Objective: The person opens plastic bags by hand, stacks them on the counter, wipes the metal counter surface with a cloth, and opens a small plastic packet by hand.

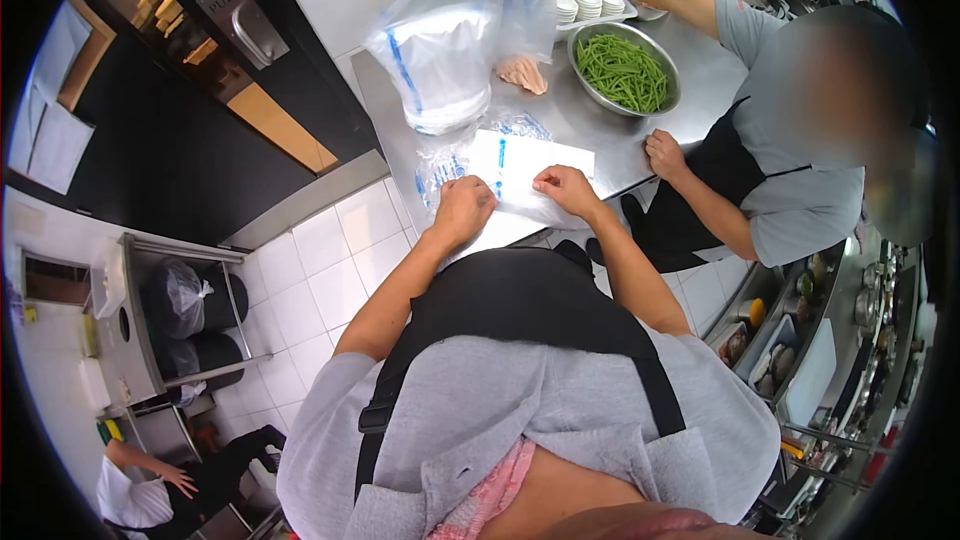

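A flat white plastic bag with a blue stripe (545, 154) lies at the near edge of the steel table, in front of my body. My left hand (467, 208) is closed at its left side, the fingers curled near the blue stripe. On the other side, my right hand (567, 190) is closed in a pinch at the bag's near part. Crumpled clear plastic with blue print (437, 162) lies beside my left hand. Just beyond stands a bulky clear bag with a blue stripe (440, 70), with white contents. What exactly my fingertips grip is partly hidden.
A co-worker (800, 140) stands at the right, one arm reaching over the table to the plastic bags. A steel bowl of green beans (624, 68) and a tray of white cups (590, 2) sit farther back. A door (150, 120) is at left; another person (160, 485) is lower left.
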`<state>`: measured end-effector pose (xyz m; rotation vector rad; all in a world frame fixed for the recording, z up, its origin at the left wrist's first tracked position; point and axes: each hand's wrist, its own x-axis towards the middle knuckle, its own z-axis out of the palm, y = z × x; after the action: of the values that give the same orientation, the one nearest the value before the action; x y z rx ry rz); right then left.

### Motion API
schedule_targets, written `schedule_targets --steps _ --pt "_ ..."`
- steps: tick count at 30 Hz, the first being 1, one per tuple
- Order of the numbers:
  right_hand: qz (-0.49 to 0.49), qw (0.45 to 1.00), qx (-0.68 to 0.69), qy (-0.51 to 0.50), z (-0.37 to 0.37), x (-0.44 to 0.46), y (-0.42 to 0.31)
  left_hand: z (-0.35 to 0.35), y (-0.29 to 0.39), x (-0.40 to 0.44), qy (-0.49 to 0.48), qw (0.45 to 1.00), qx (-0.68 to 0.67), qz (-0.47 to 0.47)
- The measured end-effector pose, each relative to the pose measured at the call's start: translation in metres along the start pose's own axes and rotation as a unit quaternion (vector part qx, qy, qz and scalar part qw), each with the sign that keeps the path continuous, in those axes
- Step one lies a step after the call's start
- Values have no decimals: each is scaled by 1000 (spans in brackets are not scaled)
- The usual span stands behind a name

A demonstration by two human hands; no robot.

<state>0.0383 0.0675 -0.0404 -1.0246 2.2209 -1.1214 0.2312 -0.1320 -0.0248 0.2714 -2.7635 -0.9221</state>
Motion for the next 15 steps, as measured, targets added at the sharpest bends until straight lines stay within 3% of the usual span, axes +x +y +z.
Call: schedule_targets --steps 2,6,7,10,12,15 --pt "24 999 -21 -25 -8 21 -5 -1 0 -2 2 1000 -7 15" --pt "-47 994 8 94 -23 93 -21 -1 -7 1 -35 998 -59 4" --pt "-47 997 -3 62 -26 104 -27 -2 -6 1 4 999 -30 42" --pt "-58 997 -33 -41 -33 118 -54 -4 -7 6 19 993 -113 -30" --pt "-73 988 -57 -120 -36 78 -100 -8 -8 10 87 987 -126 -46" --pt "-125 973 -136 -135 -26 34 -92 -29 1 24 108 977 -137 -119"
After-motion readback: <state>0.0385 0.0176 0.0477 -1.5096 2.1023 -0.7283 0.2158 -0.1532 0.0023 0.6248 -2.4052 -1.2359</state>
